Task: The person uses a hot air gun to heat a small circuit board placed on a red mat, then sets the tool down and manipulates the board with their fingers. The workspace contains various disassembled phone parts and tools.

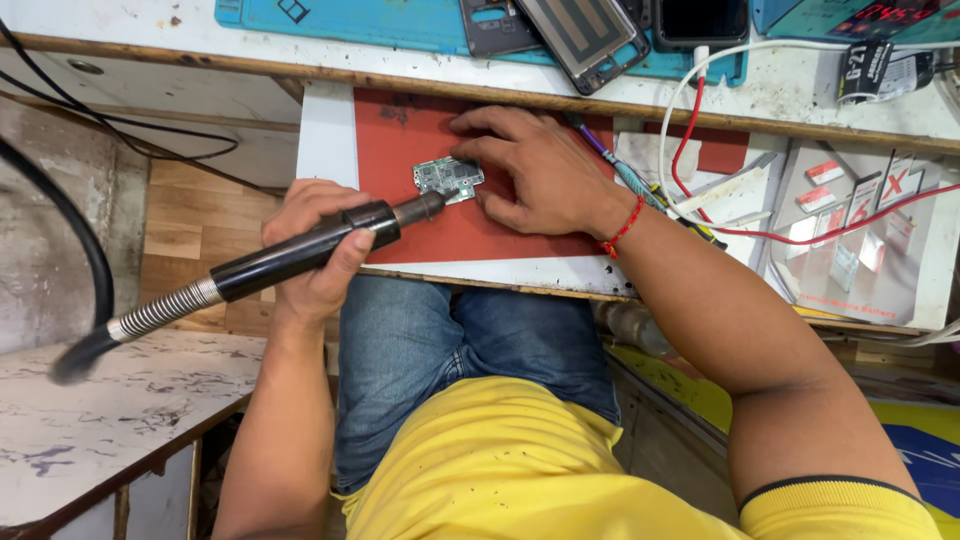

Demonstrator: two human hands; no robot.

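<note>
Left hand (318, 250) gripping black cylindrical hot-air handpiece (300, 252), fingers wrapped tight, metal nozzle touching small green circuit board (447, 179) lying on red work mat (420, 130); right hand (535, 170) pressing board's edge, fingers flat, slightly spread

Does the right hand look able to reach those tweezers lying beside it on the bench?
Probably yes. The right hand rests on the red mat, its fingers pressing on the small circuit board, and the tweezers lie just past its wrist with nothing on top of them. Only a red wire runs close by.
</note>
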